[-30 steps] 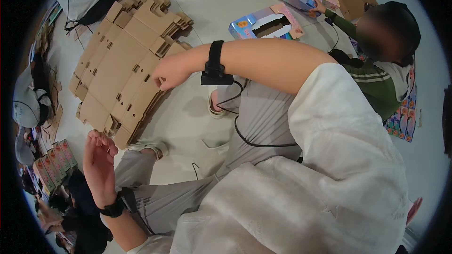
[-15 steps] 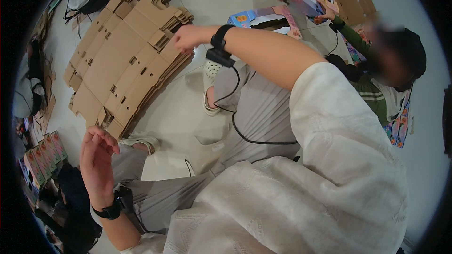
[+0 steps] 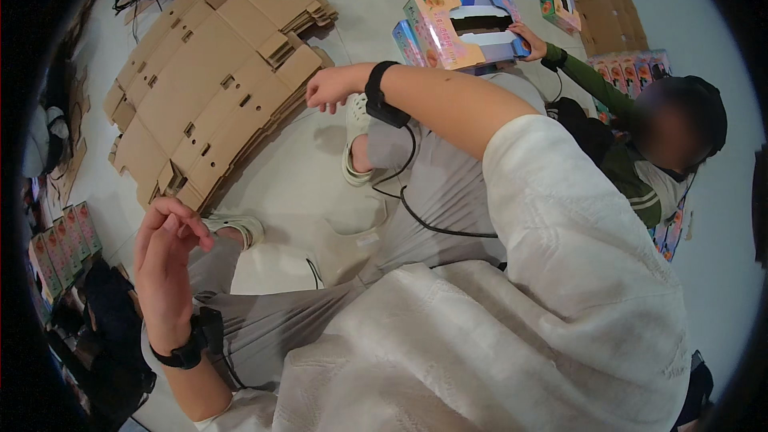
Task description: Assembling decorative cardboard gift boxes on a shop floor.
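Note:
A stack of flattened brown cardboard sheets [image 3: 200, 88] with slots and small holes lies on the floor in front of me. Beside its right edge hangs my right hand [image 3: 336, 86], its fingers loosely bent and nothing seen in them. At the near left corner of the stack, my left hand [image 3: 166, 244] is raised with half-curled, slightly parted fingers, also holding nothing. Both wrists carry black straps with small devices. On the right, a co-worker's hand [image 3: 528, 42] grips the end of a colourful printed carton [image 3: 436, 32] with a large cut-out window.
Another person [image 3: 672, 128] sits at the right. A printed carton [image 3: 552, 0] and brown cardboard [image 3: 612, 16] lie beyond them, near a row of printed boxes [image 3: 628, 72]. More boxes [image 3: 68, 240] stand at the far left. A cable [image 3: 448, 230] crosses my leg.
The co-worker has brought a printed carton leftward and nearer, in front of another carton. My right hand appears slightly lower and farther right; my left hand has barely moved.

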`<state>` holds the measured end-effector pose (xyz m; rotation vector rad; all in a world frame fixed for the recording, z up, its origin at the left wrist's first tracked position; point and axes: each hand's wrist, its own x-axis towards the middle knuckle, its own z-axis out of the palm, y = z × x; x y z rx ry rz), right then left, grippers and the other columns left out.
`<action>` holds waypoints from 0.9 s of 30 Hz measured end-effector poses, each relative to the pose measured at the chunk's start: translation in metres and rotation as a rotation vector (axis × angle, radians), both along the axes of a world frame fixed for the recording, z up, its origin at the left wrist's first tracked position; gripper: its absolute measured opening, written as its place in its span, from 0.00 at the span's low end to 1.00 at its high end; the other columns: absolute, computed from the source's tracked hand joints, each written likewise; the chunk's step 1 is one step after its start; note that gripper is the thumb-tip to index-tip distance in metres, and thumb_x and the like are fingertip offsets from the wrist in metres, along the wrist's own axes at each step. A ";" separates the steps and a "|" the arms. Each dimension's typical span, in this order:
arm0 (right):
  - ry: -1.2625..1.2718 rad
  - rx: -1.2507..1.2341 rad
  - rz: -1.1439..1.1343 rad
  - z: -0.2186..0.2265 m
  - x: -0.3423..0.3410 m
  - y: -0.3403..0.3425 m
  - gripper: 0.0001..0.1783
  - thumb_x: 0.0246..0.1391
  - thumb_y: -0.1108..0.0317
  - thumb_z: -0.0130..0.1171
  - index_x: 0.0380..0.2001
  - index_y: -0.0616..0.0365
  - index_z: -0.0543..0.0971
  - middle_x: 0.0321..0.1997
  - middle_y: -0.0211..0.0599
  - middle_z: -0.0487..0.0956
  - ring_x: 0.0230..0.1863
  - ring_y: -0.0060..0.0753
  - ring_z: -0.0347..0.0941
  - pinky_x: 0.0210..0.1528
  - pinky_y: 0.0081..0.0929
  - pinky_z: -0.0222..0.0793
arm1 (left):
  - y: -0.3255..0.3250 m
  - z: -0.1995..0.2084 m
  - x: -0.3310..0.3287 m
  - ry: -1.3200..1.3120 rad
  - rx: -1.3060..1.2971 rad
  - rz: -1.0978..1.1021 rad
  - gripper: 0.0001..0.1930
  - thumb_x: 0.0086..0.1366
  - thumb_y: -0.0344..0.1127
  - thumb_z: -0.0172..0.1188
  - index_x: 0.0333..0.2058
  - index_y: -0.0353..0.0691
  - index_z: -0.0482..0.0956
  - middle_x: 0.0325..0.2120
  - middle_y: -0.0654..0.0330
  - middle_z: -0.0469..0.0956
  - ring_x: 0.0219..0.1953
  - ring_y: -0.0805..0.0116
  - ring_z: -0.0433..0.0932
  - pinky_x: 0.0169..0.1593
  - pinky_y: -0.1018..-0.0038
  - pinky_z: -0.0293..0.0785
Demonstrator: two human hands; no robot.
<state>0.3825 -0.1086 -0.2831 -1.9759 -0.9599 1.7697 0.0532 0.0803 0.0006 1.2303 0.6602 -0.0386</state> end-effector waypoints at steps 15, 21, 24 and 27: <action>-0.864 -0.630 -0.891 -0.040 0.170 -0.151 0.36 0.61 0.51 0.64 0.68 0.55 0.73 0.75 0.42 0.72 0.76 0.44 0.67 0.74 0.45 0.65 | -0.002 -0.013 -0.008 0.033 0.036 0.007 0.10 0.78 0.35 0.51 0.45 0.35 0.76 0.33 0.59 0.79 0.36 0.68 0.79 0.44 0.71 0.72; -0.887 -0.737 -0.829 -0.046 0.155 -0.159 0.48 0.59 0.45 0.67 0.75 0.54 0.61 0.75 0.46 0.67 0.77 0.46 0.64 0.76 0.46 0.62 | -0.003 -0.020 -0.010 0.060 0.036 0.014 0.10 0.77 0.35 0.51 0.44 0.35 0.76 0.33 0.59 0.79 0.36 0.67 0.79 0.44 0.71 0.71; -0.939 -0.760 -0.845 -0.037 0.153 -0.166 0.52 0.58 0.44 0.68 0.77 0.51 0.55 0.73 0.48 0.70 0.75 0.48 0.67 0.75 0.45 0.64 | -0.004 -0.022 -0.011 0.042 0.041 0.002 0.09 0.77 0.35 0.51 0.44 0.35 0.76 0.33 0.58 0.79 0.35 0.67 0.79 0.44 0.71 0.72; -1.001 -0.527 -0.857 -0.029 0.155 -0.154 0.70 0.36 0.49 0.86 0.74 0.53 0.51 0.67 0.54 0.75 0.70 0.57 0.72 0.73 0.46 0.69 | -0.005 -0.021 -0.012 0.031 0.032 0.012 0.09 0.77 0.34 0.51 0.44 0.35 0.77 0.33 0.58 0.79 0.35 0.67 0.79 0.44 0.71 0.72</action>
